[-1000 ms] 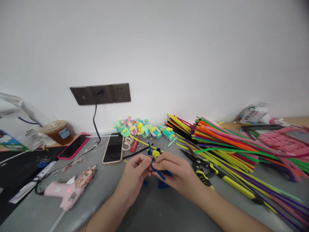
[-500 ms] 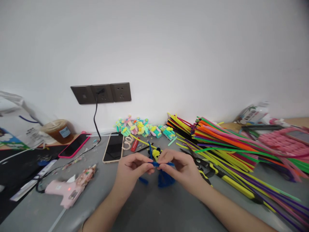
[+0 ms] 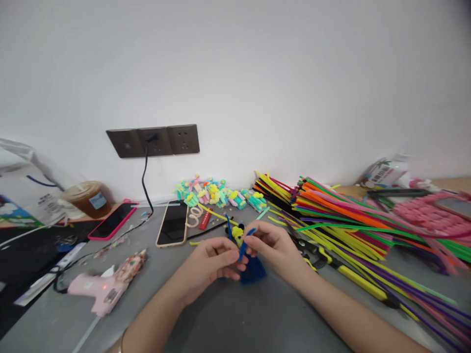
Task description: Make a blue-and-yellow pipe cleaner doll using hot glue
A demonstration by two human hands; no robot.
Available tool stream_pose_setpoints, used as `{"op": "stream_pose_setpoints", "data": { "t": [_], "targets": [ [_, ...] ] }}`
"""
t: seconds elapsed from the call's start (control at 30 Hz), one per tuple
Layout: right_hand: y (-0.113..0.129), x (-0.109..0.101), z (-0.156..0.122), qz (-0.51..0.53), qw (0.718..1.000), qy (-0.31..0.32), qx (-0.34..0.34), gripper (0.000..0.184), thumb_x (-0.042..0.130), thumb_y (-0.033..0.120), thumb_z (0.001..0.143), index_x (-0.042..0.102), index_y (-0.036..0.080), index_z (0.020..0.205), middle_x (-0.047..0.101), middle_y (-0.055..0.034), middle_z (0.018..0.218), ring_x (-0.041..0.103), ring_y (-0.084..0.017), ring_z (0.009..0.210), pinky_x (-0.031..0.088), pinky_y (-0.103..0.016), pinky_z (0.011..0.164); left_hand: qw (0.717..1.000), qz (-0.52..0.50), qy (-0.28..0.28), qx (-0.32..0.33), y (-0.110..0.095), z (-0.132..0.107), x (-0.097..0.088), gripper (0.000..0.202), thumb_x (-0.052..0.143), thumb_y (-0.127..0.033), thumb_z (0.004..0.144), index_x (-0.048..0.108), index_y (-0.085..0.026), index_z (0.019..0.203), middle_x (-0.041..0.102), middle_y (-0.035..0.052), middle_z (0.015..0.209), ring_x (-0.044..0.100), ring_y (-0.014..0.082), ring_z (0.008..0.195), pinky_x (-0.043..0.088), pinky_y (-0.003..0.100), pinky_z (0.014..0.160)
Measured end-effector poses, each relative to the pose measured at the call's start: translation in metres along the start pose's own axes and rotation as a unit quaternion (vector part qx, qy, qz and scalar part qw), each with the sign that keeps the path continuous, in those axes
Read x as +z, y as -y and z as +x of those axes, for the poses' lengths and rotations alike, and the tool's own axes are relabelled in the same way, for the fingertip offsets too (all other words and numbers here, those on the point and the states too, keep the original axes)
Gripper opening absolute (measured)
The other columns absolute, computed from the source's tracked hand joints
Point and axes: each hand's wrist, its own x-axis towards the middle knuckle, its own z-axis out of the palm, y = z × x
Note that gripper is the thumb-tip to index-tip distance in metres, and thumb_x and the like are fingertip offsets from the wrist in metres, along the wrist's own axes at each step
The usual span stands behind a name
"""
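A short blue pipe cleaner piece (image 3: 251, 232) is pinched between the thumb and fingers of my right hand (image 3: 277, 249), slanting down to the left. My left hand (image 3: 211, 262) closes its thumb and fingers at the lower end of this piece. Under and behind my fingers lies a bundle of blue pipe cleaner pieces (image 3: 253, 272) on the grey table. Just beyond my hands is a small yellow and black figure (image 3: 237, 232), partly hidden, with another blue strip (image 3: 228, 227) standing up beside it.
Pliers with yellow and black handles (image 3: 358, 280) lie right of my hands, by a large heap of coloured pipe cleaners (image 3: 331, 211). Small pastel figures (image 3: 217, 192) sit at the wall. A phone (image 3: 172, 224), a pink glue gun (image 3: 97, 290) and a drink cup (image 3: 86, 200) are leftward.
The blue piece has turned from level to a steep slant. My left hand has dropped slightly, while the right has tilted its end of the piece upward.
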Motion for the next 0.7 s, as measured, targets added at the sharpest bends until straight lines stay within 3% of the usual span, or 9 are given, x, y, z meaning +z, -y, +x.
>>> {"op": "stream_pose_setpoints", "data": {
  "t": [0.1, 0.2, 0.3, 0.43, 0.7],
  "targets": [
    [-0.0032, 0.0001, 0.0019, 0.028, 0.995, 0.067, 0.064, 0.040, 0.072, 0.054, 0.080, 0.058, 0.017, 0.074, 0.056, 0.0037, 0.057, 0.049, -0.009, 0.050, 0.038, -0.021, 0.050, 0.999, -0.002, 0.036, -0.039, 0.0014, -0.0002, -0.0020, 0.028, 0.084, -0.036, 0.070, 0.073, -0.012, 0.079, 0.068, 0.0069, 0.085, 0.061, 0.0105, 0.069, 0.052, 0.019, 0.059],
    [-0.0055, 0.0018, 0.0010, 0.043, 0.988, 0.109, 0.097, 0.043, 0.072, 0.057, 0.077, 0.055, 0.017, 0.073, 0.054, 0.0051, 0.056, 0.047, -0.008, 0.049, 0.034, -0.020, 0.048, 0.998, 0.015, 0.025, -0.048, 0.0030, 0.0001, -0.0046, 0.029, 0.083, -0.038, 0.070, 0.073, -0.010, 0.075, 0.064, 0.0042, 0.074, 0.055, 0.0071, 0.059, 0.048, 0.017, 0.052],
    [-0.0057, 0.0031, -0.0001, 0.030, 0.988, 0.116, 0.101, 0.045, 0.074, 0.057, 0.075, 0.054, 0.017, 0.070, 0.051, 0.0065, 0.055, 0.043, -0.007, 0.050, 0.031, -0.020, 0.048, 0.997, 0.024, 0.005, -0.077, 0.0028, 0.0001, -0.0054, 0.030, 0.088, -0.035, 0.063, 0.072, -0.011, 0.070, 0.059, 0.0002, 0.062, 0.052, 0.0065, 0.052, 0.045, 0.016, 0.047],
    [-0.0056, 0.0044, 0.0002, 0.012, 0.990, 0.098, 0.097, 0.047, 0.078, 0.056, 0.071, 0.054, 0.016, 0.068, 0.049, 0.0066, 0.056, 0.040, -0.006, 0.051, 0.029, -0.020, 0.049, 0.995, 0.019, -0.018, -0.097, 0.0011, -0.0002, -0.0039, 0.032, 0.090, -0.035, 0.057, 0.071, -0.011, 0.066, 0.061, -0.0003, 0.057, 0.054, 0.0055, 0.048, 0.046, 0.016, 0.049],
    [-0.0002, 0.0059, -0.0009, 0.048, 0.991, 0.098, 0.080, 0.042, 0.074, 0.055, 0.077, 0.059, 0.016, 0.080, 0.055, 0.0049, 0.062, 0.042, -0.006, 0.050, 0.034, -0.019, 0.048, 0.993, -0.063, -0.002, -0.105, 0.0030, 0.0005, -0.0033, 0.036, 0.092, -0.036, 0.055, 0.071, -0.010, 0.067, 0.061, -0.0012, 0.057, 0.053, 0.0032, 0.045, 0.045, 0.012, 0.046]
  ]
}}
